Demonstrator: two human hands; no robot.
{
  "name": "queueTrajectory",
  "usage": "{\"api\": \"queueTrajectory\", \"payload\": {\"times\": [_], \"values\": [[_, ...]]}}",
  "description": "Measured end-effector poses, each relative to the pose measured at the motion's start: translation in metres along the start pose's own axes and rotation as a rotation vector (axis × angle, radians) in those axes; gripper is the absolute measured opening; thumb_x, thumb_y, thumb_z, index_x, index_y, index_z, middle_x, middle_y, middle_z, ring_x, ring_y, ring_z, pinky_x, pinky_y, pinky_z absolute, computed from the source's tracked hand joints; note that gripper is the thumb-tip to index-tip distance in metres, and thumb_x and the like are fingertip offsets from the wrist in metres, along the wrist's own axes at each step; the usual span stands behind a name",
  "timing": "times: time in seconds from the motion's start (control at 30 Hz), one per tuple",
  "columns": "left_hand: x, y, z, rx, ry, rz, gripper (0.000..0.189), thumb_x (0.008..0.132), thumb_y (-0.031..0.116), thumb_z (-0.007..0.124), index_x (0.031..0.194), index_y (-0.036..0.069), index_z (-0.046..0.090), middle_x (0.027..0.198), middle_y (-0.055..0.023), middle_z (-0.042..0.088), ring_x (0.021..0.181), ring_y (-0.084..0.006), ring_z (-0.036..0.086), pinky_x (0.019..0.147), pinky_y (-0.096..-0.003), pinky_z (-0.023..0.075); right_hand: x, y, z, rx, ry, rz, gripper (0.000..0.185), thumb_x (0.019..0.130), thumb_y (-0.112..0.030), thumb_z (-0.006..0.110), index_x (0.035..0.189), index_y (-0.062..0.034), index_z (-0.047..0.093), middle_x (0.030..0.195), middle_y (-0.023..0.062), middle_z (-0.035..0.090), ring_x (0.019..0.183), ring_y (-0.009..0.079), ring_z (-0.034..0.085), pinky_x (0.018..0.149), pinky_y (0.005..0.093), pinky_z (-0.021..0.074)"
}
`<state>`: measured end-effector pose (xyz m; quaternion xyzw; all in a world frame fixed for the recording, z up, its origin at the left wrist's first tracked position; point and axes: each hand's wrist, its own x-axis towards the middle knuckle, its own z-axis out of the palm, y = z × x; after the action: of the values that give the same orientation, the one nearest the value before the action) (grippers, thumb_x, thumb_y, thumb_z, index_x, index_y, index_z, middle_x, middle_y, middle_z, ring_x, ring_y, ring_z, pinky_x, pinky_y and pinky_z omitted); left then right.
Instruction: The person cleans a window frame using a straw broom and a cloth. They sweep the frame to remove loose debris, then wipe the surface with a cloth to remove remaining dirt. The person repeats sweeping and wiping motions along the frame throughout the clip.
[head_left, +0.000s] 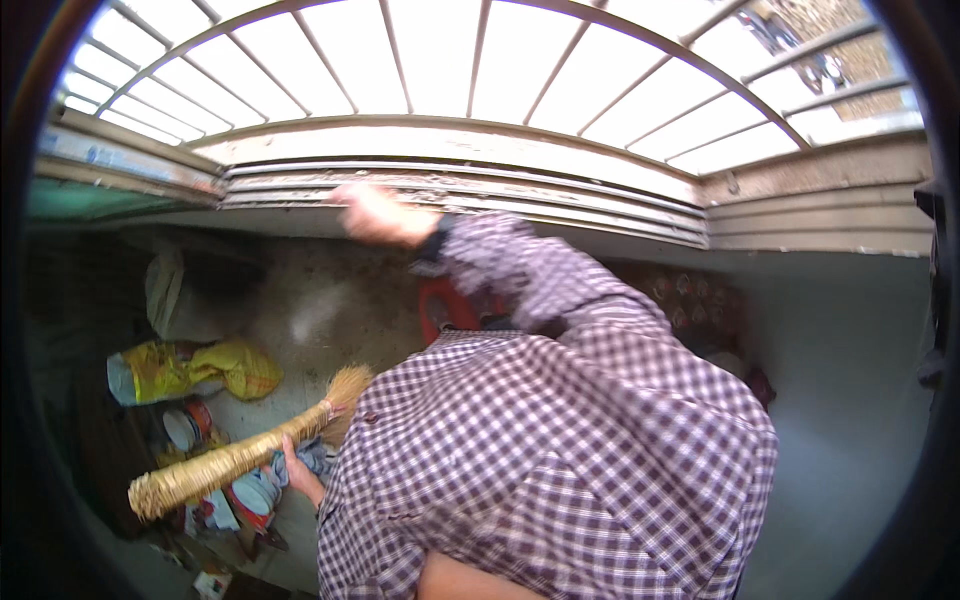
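Note:
A straw hand broom (232, 461) lies slantwise at the lower left, its bristles towards my checked shirt. My left hand (298, 469) is at the broom's middle, its thumb against the straw handle; a blue-grey cloth (304, 459) is beside or in that hand. My right hand (379, 214), blurred by motion, reaches across to the sliding-window track (465, 191), which has dark debris in its grooves. The right fingers are too blurred to tell whether they hold anything. A dark cuff or band is at the right wrist.
Curved metal window bars (480, 60) stand beyond the sill. Below on the floor are a yellow bag (232, 367), a white-lidded tub (180, 429), another round container (255, 493) and a red stool or similar red object (442, 304). A grey wall is at the right.

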<state>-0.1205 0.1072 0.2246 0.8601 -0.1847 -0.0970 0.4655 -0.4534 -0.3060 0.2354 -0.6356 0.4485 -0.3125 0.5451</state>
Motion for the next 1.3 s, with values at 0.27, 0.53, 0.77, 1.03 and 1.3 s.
{"api": "queueTrajectory", "payload": {"times": [0.27, 0.53, 0.77, 1.03, 1.3], "values": [[0.008, 0.029, 0.018, -0.047, -0.025, 0.015, 0.078, 0.071, 0.009, 0.079, 0.132, -0.008, 0.033, 0.123, -0.0161, 0.050, 0.104, -0.0225, 0.053, 0.092, -0.0348, 0.0440, 0.016, 0.074, -0.183, 0.028, -0.400, -0.502, 0.044, 0.101, -0.031, 0.023, 0.130, -0.0107, 0.049, 0.136, 0.0172, 0.044, 0.124, 0.0308, 0.044, 0.105, 0.0393, 0.0342], [-0.006, 0.077, 0.021, -0.015, -0.042, 0.007, 0.073, 0.071, 0.004, 0.078, 0.130, -0.005, 0.036, 0.122, -0.0135, 0.050, 0.104, -0.0216, 0.052, 0.093, -0.0356, 0.0437, 0.028, 0.069, -0.166, -0.866, -0.561, -0.672, 0.035, 0.094, -0.015, 0.036, 0.124, -0.0098, 0.055, 0.140, 0.0097, 0.042, 0.131, 0.0268, 0.037, 0.106, 0.0441, 0.0322], [-0.018, 0.074, 0.029, -0.081, -0.103, 0.003, 0.075, 0.073, 0.008, 0.079, 0.132, -0.004, 0.034, 0.126, -0.0138, 0.048, 0.107, -0.0217, 0.050, 0.095, -0.0355, 0.0419, -0.032, 0.057, -0.229, -0.750, -0.728, -0.494, 0.037, 0.088, -0.009, 0.040, 0.119, -0.0089, 0.060, 0.136, 0.0084, 0.048, 0.130, 0.0254, 0.039, 0.109, 0.0412, 0.0280], [-0.020, 0.091, 0.024, -0.019, -0.062, 0.002, 0.077, 0.073, 0.009, 0.079, 0.134, -0.005, 0.034, 0.127, -0.0154, 0.048, 0.109, -0.0226, 0.050, 0.096, -0.0358, 0.0414, -0.047, 0.045, -0.220, -1.057, -0.470, -0.427, 0.063, 0.068, 0.002, 0.059, 0.129, -0.0079, 0.046, 0.101, 0.0160, 0.054, 0.093, 0.0336, 0.054, 0.082, 0.0412, 0.0456], [-0.026, 0.108, 0.023, -0.048, -0.074, 0.022, 0.073, 0.075, 0.007, 0.077, 0.133, -0.005, 0.035, 0.126, -0.0148, 0.048, 0.109, -0.0220, 0.050, 0.095, -0.0359, 0.0421, -0.033, 0.055, -0.218, -0.780, -0.531, -0.336, 0.059, 0.059, -0.002, 0.068, 0.115, -0.0129, 0.055, 0.103, 0.0131, 0.049, 0.098, 0.0312, 0.050, 0.082, 0.0419, 0.0443]]}}
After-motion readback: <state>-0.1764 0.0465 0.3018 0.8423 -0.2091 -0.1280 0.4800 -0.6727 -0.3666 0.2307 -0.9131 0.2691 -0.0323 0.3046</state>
